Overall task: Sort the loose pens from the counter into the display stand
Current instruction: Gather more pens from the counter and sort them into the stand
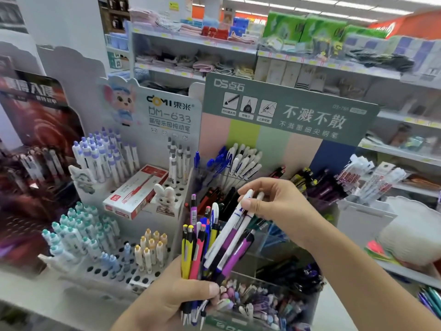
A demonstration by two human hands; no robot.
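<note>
My left hand (176,295) grips a bundle of mixed pens (200,247), yellow, pink, blue, purple and white, tips pointing down. My right hand (269,201) pinches the top ends of two white pens (236,225) that lean out of the bundle. Behind the hands stands the tiered clear display stand (269,237) under a green header card (298,111). Its back tier holds white and blue pens (238,161), its lower tiers dark pens, and its front bin several small pastel items (257,304).
To the left a white peg-hole stand (133,278) carries teal, purple and yellow-capped pens, with a red and white pen box (136,189) lying on it. A dark red display (35,149) is at far left. Packaged pens (372,177) and stocked shelves stand right and behind.
</note>
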